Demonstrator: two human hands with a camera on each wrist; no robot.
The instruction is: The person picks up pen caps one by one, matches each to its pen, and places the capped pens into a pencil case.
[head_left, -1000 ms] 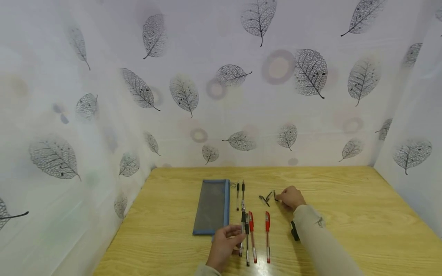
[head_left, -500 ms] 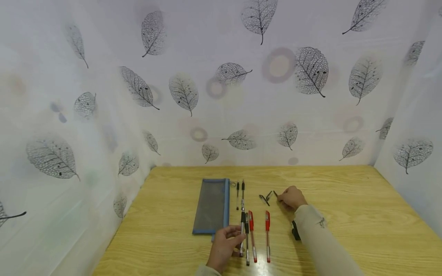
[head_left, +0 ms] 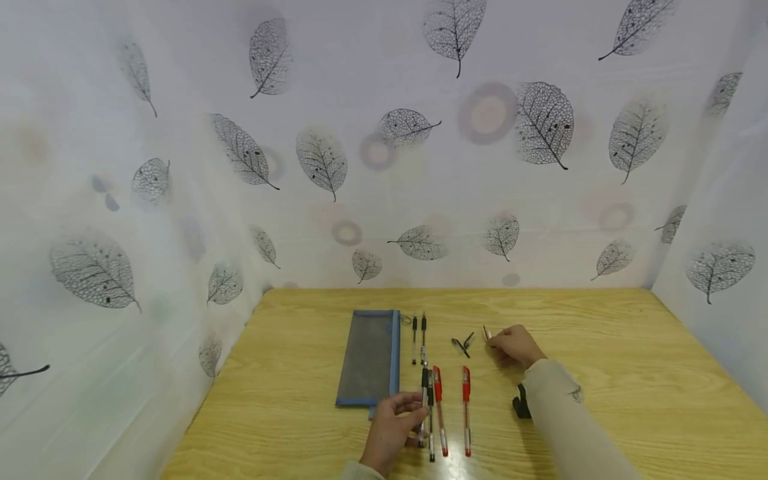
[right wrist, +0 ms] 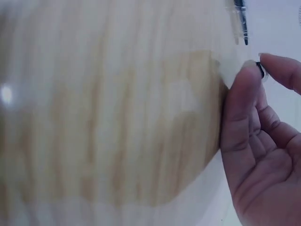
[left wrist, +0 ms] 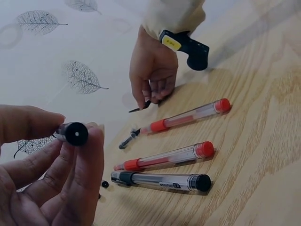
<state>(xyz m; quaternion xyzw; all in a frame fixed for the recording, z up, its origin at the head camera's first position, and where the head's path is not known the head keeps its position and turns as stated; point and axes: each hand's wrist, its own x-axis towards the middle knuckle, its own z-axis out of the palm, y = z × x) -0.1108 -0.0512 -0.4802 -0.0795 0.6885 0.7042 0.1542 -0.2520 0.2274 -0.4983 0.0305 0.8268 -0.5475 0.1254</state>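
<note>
My left hand (head_left: 390, 427) pinches a clear gel pen (head_left: 424, 381) with a black grip; its black end plug faces the camera in the left wrist view. Between thumb and fingertips, my right hand (head_left: 517, 345) holds a small black pen cap (head_left: 487, 333), mostly hidden by fingers in the right wrist view. Two more pen caps, one dark (head_left: 460, 347) and one beside it (head_left: 469, 340), lie left of that hand. Next to the held pen lie a black pen (head_left: 431, 420), a red pen (head_left: 441, 413) and, farther right, another red pen (head_left: 467, 413).
A grey mesh pouch (head_left: 367, 360) with blue edging lies flat left of the pens. Beyond my left hand, two black pens (head_left: 414, 340) lie side by side near the pouch. Leaf-patterned sheeting (head_left: 384, 187) walls the wooden table (head_left: 600, 347) at the back and sides.
My right hand has shifted slightly to the right, carrying the pen cap away from the other two caps. The left hand and its pen stay nearly still.
</note>
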